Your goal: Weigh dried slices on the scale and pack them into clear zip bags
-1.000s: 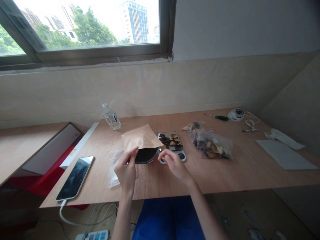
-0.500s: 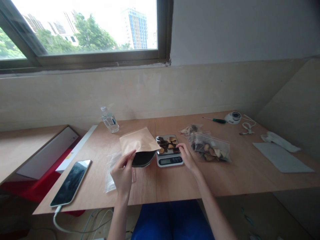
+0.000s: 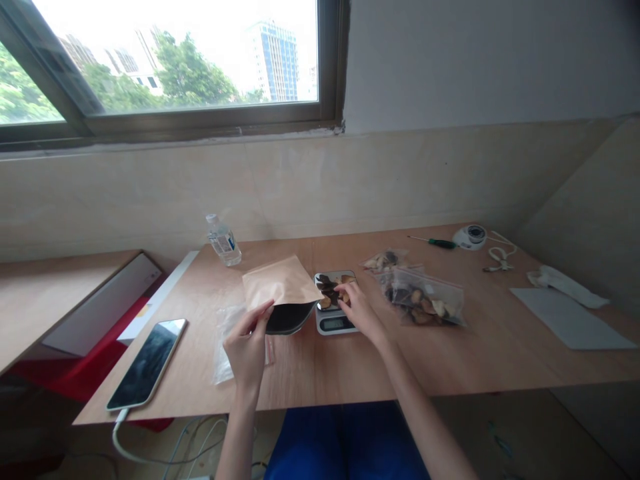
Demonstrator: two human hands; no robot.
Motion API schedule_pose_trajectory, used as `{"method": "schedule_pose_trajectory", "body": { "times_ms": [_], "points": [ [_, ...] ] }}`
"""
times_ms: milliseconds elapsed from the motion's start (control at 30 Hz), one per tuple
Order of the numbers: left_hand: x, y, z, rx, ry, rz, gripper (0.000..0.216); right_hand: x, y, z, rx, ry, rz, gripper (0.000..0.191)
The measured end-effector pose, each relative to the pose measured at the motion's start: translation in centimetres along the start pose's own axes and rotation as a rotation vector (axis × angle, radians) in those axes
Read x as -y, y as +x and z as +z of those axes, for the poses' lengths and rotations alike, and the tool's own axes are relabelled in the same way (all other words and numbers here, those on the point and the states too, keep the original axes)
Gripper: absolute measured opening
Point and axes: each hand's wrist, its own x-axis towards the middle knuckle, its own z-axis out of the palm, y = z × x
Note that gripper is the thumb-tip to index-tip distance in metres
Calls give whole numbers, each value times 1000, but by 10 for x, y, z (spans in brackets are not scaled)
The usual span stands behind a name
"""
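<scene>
My left hand (image 3: 249, 340) is closed, pinching the near edge of a brown paper pouch (image 3: 280, 280). The pouch lies tilted with its dark-lined mouth gaping toward me. Right of it stands a small white digital scale (image 3: 326, 327) with a heap of dried mushroom slices (image 3: 327, 293), dark brown and tan, on its plate. My right hand (image 3: 357, 307) reaches over the scale, thumb and fingertips curled onto the slices. It covers part of the plate and the buttons.
Clear zip bags of dried pieces (image 3: 425, 300) lie to the right. A plastic bag (image 3: 225, 360) is partly under my left hand. Further out are a phone (image 3: 147, 367) on a cable, a water bottle (image 3: 224, 241), a screwdriver (image 3: 440, 244), a white camera (image 3: 470, 237) and a white sheet (image 3: 570, 320).
My right hand has moved left from the scale's right edge onto the slices. My left hand keeps its hold on the pouch. The whole view has shifted slightly.
</scene>
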Motion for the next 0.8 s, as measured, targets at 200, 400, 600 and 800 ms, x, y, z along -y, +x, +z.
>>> {"method": "schedule_pose_trajectory", "body": {
  "times_ms": [200,400,600,800],
  "points": [
    [3,1,1,5,-5,-2,20,-1,-2,0,32,-3,7,24],
    [2,0,0,0,5,15,20,5,-8,-11,-21,-41,-61,21],
    [1,0,0,3,6,23,19,9,-20,-18,-17,-337,-123,31],
    [0,0,0,4,9,21,21,10,-22,-20,-30,-392,-114,33]
  ]
}}
